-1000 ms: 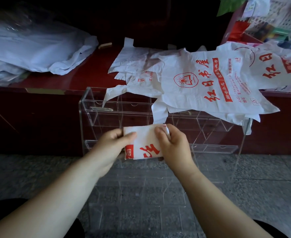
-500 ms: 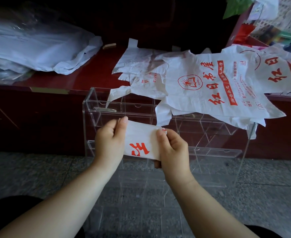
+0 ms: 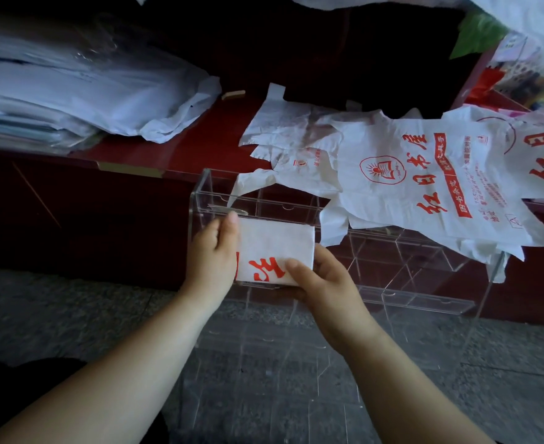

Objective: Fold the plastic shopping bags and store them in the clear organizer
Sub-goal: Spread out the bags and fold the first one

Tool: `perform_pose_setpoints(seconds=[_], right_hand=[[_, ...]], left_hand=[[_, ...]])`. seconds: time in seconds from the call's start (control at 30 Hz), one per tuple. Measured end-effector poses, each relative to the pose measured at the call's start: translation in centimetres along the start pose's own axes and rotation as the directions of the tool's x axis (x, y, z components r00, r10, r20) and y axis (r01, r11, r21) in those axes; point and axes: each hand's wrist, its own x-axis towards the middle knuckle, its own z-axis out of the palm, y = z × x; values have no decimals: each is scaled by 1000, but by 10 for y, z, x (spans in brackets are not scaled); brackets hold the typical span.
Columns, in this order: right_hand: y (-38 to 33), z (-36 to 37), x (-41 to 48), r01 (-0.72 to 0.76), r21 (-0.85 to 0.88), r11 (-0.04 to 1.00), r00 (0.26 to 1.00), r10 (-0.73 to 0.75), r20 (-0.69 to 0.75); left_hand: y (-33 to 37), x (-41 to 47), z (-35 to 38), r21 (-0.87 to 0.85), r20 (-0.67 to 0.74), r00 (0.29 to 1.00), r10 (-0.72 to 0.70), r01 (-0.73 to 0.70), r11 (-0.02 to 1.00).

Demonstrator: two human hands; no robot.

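Before the clear organizer [image 3: 402,257], folded bag [image 3: 275,248], seemingly outside it.

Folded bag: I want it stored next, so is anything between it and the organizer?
Nothing visible at the left end, where the left hand and right hand hold the folded bag just in front of the organizer. Further right, loose bags from the counter drape over its top.

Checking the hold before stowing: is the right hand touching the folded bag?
Touching. Head view: the right hand pinches the folded bag at its lower right corner.
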Motion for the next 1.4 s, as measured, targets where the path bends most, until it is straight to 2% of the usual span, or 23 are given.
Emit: perform_pose_setpoints(seconds=[0.07,0.17,0.23,0.3,0.4,0.5,0.63,0.8,0.87,0.93,1.1,1.27,1.4], right_hand=[[-10,6,3,19,-68,998,1000,-20,-17],[-28,8,16,87,-349,933,987,-128,-95],[-43,9,29,136,-545,827,974,-212,-78],[-58,14,44,185,-682,708,970,-242,12],[-66,26,63,236,-825,514,964,-228,134],[-58,41,75,276,-880,387,960,-155,233],[-38,56,82,260,-934,247,964,-16,264],[-21,71,94,188,-967,175,949,223,224],[-17,73,97,169,-957,236,934,272,232],[-14,72,100,155,-952,264,929,290,232],[-4,67,102,128,-962,242,942,274,194],[7,64,99,109,-958,264,934,304,190],[9,62,98,132,-974,184,953,246,175]], left_hand=[[1,8,-8,-23,105,994,-39,42,999],[2,21,-24,-87,189,977,-98,116,989],[-1,33,-39,-81,130,988,-88,99,992],[-9,45,-54,19,14,998,-61,60,998],[-26,55,-68,120,-56,992,-115,121,985],[-41,55,-66,146,76,976,-205,193,970],[-44,49,-62,129,204,967,-155,131,983],[-48,49,-62,148,186,976,-113,86,985],[-50,50,-61,160,187,976,-108,78,984],[-49,51,-61,166,183,977,-105,75,983],[-46,50,-61,179,173,979,-110,78,981],[-47,49,-62,198,175,977,-118,83,977],[-47,50,-61,200,164,979,-122,88,976]])
